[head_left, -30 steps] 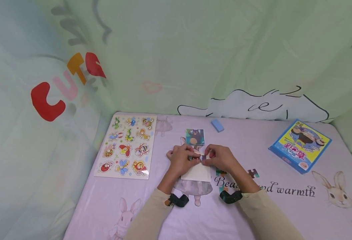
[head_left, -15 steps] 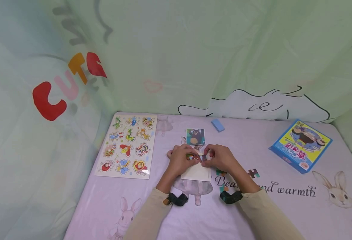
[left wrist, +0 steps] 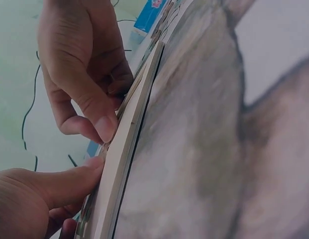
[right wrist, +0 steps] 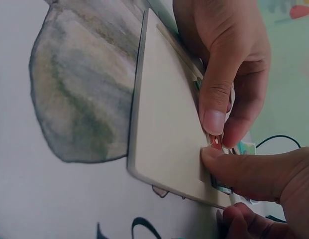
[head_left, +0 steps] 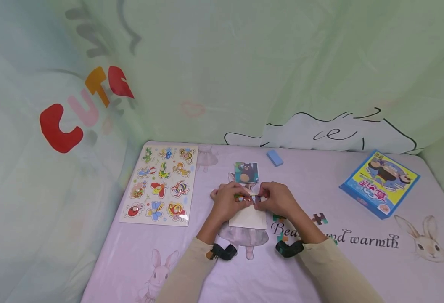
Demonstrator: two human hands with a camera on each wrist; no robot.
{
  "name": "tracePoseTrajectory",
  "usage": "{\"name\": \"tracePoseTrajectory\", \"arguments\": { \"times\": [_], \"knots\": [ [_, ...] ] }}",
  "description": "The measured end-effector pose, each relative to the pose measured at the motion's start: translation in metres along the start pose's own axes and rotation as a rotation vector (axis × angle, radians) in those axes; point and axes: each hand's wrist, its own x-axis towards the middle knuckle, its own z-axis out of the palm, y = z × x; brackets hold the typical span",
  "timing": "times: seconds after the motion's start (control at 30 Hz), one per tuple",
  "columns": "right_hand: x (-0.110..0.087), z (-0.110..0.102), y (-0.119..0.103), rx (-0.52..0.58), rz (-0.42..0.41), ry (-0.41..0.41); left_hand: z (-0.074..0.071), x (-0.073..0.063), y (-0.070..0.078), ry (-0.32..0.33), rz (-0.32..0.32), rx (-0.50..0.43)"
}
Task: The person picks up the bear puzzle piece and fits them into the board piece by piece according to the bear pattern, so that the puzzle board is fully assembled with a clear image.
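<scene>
A pale wooden puzzle tray (head_left: 247, 219) lies on the table in the head view, with a strip of printed puzzle pieces (head_left: 247, 200) across its far part. My left hand (head_left: 229, 200) pinches a piece at the left of that strip between thumb and forefinger. From the right, my right hand (head_left: 278, 200) pinches the piece next to it, both sets of fingertips nearly meeting. In the right wrist view a reddish puzzle piece (right wrist: 216, 142) shows between the two thumbs. Fingers hide much of the pieces. Just beyond the hands lies a bear picture card (head_left: 246, 173).
Loose puzzle pieces (head_left: 320, 218) lie right of the tray, some partly under my right forearm. An insect peg board (head_left: 157, 185) lies at left. A blue block (head_left: 274, 158) sits at the back, and a blue-yellow box (head_left: 380, 184) at right.
Both hands stay at the tray's far part. Between the fingertips the pieces have come closer together and more of their print shows. The right fingers have shifted slightly.
</scene>
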Motion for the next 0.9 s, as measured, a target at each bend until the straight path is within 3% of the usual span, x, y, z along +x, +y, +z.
{"name": "tracePoseTrajectory", "arguments": {
  "times": [0.4, 0.9],
  "knots": [
    [0.001, 0.0, 0.007, 0.091, 0.042, 0.012, 0.004, 0.001, 0.003, 0.043, -0.018, -0.032],
    [0.001, 0.0, 0.009, 0.086, 0.057, 0.028, 0.005, 0.002, 0.008, 0.056, -0.062, -0.007]
  ]
}}
